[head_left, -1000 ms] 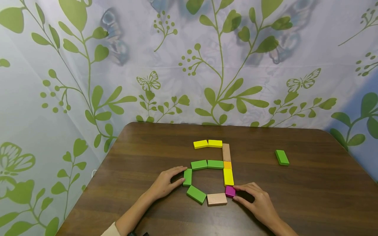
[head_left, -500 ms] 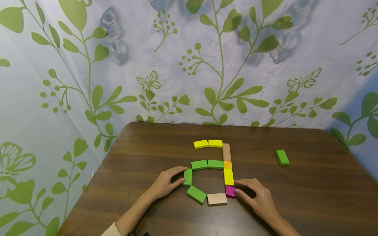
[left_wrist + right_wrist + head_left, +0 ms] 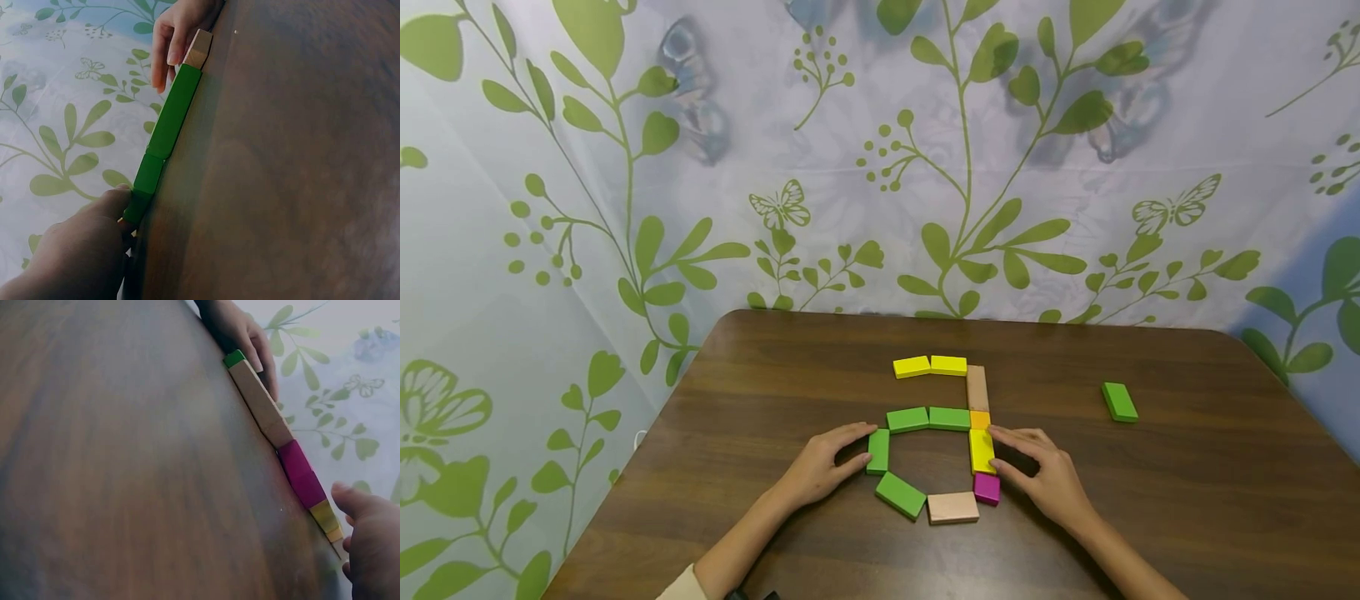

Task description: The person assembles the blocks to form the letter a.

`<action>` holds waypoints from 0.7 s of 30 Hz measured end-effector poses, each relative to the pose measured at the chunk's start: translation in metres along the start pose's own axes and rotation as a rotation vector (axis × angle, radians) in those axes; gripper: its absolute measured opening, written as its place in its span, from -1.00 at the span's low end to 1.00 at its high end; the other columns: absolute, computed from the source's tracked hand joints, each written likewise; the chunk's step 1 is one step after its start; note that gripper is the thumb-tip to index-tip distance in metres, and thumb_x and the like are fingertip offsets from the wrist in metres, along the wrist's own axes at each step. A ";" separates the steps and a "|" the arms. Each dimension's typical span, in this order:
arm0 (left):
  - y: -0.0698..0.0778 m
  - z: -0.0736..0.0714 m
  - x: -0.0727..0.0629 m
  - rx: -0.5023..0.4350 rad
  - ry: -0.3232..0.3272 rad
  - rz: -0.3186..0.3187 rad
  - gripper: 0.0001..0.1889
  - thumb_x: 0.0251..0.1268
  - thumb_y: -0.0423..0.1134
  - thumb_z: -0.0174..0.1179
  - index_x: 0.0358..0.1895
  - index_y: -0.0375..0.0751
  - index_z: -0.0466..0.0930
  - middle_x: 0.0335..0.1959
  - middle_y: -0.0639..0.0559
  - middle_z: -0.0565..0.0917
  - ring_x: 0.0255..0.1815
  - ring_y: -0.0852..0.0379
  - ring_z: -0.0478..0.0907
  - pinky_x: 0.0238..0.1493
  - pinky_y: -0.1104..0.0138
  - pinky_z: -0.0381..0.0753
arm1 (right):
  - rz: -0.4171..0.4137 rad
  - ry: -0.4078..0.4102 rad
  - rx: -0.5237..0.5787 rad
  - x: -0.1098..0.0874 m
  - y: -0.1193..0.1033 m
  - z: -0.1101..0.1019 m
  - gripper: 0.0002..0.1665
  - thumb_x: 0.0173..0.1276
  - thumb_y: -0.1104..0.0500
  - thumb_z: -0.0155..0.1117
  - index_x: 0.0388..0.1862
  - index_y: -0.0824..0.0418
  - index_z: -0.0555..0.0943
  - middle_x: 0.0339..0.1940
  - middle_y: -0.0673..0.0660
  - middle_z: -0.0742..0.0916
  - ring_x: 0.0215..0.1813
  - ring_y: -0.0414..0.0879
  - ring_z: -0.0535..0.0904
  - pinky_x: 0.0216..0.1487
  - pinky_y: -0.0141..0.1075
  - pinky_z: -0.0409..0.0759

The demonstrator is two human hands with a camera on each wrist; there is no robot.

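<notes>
Wooden blocks lie flat on the table, forming an outline like a lowercase "a". Fingertips of my left hand (image 3: pixel 816 468) rest at the outer side of the upright green block (image 3: pixel 877 452); the fingers are fairly straight. On the opposite side, my right hand (image 3: pixel 1052 479) has index finger and thumb at the outer edge of the yellow block (image 3: pixel 982 452). Just below that sits a magenta block (image 3: pixel 987 489), beside a plain wooden block (image 3: pixel 953 507). A slanted green block (image 3: pixel 901 495) closes the lower left. Above the yellow one is a small orange block (image 3: pixel 980 420).
Two green blocks (image 3: pixel 907 419) run across the middle of the outline. A tall plain block (image 3: pixel 977 388) and two yellow blocks (image 3: pixel 912 367) make its top. One loose green block (image 3: pixel 1120 402) lies at right on the brown table (image 3: pixel 760 367). A leaf-patterned cloth (image 3: pixel 820 150) hangs behind.
My right hand has left the magenta block and moved away from me to the yellow block's side. The left hand stays put, and the blocks look unmoved.
</notes>
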State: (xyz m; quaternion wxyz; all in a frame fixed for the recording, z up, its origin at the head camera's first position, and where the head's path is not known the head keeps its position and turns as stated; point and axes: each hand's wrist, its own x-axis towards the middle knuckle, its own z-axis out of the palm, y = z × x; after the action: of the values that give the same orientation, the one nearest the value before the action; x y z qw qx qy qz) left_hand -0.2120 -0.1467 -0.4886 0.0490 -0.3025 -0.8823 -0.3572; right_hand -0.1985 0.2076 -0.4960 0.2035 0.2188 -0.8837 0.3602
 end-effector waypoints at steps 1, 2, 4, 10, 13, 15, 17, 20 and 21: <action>0.000 0.000 0.000 0.001 0.000 -0.001 -0.54 0.33 0.01 0.07 0.25 -0.04 0.43 0.21 0.08 0.46 0.25 0.16 0.32 0.18 0.15 0.36 | 0.005 -0.007 0.001 0.000 0.000 0.000 -0.44 0.04 0.10 0.47 0.09 -0.01 0.61 -0.04 -0.14 0.66 -0.04 -0.23 0.45 -0.11 -0.01 0.52; 0.000 0.000 0.000 0.004 0.000 -0.002 -0.54 0.33 0.02 0.07 0.25 -0.04 0.43 0.21 0.08 0.46 0.25 0.16 0.32 0.19 0.15 0.36 | 0.008 -0.014 0.002 0.000 0.000 0.000 -0.45 0.04 0.10 0.47 0.09 -0.01 0.61 -0.05 -0.15 0.66 -0.04 -0.24 0.44 -0.11 0.00 0.52; 0.000 0.000 0.000 0.008 0.000 -0.003 -0.54 0.33 0.02 0.06 0.25 -0.03 0.43 0.21 0.07 0.46 0.26 0.16 0.32 0.19 0.15 0.36 | 0.014 -0.026 -0.001 -0.001 0.000 0.000 -0.46 0.05 0.08 0.46 0.08 -0.02 0.62 -0.06 -0.17 0.65 -0.04 -0.25 0.44 -0.11 -0.02 0.52; -0.001 0.001 -0.001 0.009 -0.001 -0.005 -0.53 0.33 0.02 0.07 0.25 -0.03 0.42 0.21 0.05 0.46 0.26 0.15 0.32 0.19 0.14 0.36 | -0.007 -0.033 0.000 0.000 0.000 0.000 -0.52 0.05 0.09 0.46 0.03 0.01 0.65 -0.04 -0.17 0.66 -0.04 -0.25 0.46 -0.10 -0.14 0.52; -0.001 0.001 0.000 0.012 0.001 -0.004 -0.53 0.33 0.02 0.07 0.25 -0.03 0.43 0.21 0.04 0.46 0.26 0.15 0.32 0.18 0.13 0.36 | -0.011 -0.035 0.003 0.000 0.001 0.001 -0.54 0.06 0.09 0.46 0.01 0.01 0.66 -0.02 -0.16 0.66 -0.04 -0.25 0.46 -0.10 -0.15 0.52; -0.001 0.001 0.000 0.012 0.000 -0.004 -0.54 0.33 0.01 0.07 0.25 -0.03 0.43 0.21 0.04 0.46 0.26 0.15 0.32 0.18 0.13 0.36 | -0.010 -0.036 0.002 -0.001 0.001 0.001 -0.55 0.06 0.09 0.46 -0.01 0.01 0.67 -0.01 -0.16 0.66 -0.05 -0.26 0.46 -0.10 -0.13 0.52; -0.001 0.001 0.000 0.015 0.000 -0.003 -0.54 0.33 0.01 0.07 0.25 -0.02 0.43 0.21 0.04 0.46 0.26 0.15 0.32 0.18 0.13 0.36 | -0.010 -0.036 0.002 0.000 0.000 0.001 -0.56 0.06 0.09 0.46 -0.01 0.01 0.67 -0.01 -0.16 0.66 -0.04 -0.27 0.45 -0.10 -0.13 0.52; -0.001 0.001 0.000 0.017 0.000 -0.002 -0.54 0.33 0.02 0.07 0.25 -0.02 0.43 0.21 0.06 0.46 0.26 0.15 0.32 0.19 0.14 0.36 | -0.009 -0.033 0.004 -0.001 0.000 0.000 -0.57 0.06 0.10 0.46 -0.03 0.01 0.67 -0.01 -0.16 0.66 -0.04 -0.26 0.46 -0.07 -0.21 0.51; -0.001 0.001 0.000 0.018 0.000 -0.001 -0.54 0.33 0.02 0.07 0.25 -0.02 0.43 0.21 0.06 0.46 0.26 0.15 0.32 0.19 0.14 0.36 | -0.008 -0.032 0.006 -0.001 0.000 0.000 -0.57 0.05 0.10 0.46 -0.03 0.01 0.68 -0.01 -0.16 0.66 -0.04 -0.26 0.46 -0.06 -0.25 0.50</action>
State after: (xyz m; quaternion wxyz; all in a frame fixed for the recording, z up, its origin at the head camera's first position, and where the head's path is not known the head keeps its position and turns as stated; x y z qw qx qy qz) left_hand -0.2126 -0.1465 -0.4899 0.0515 -0.3015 -0.8856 -0.3495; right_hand -0.1982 0.2076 -0.4965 0.1901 0.2288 -0.8850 0.3582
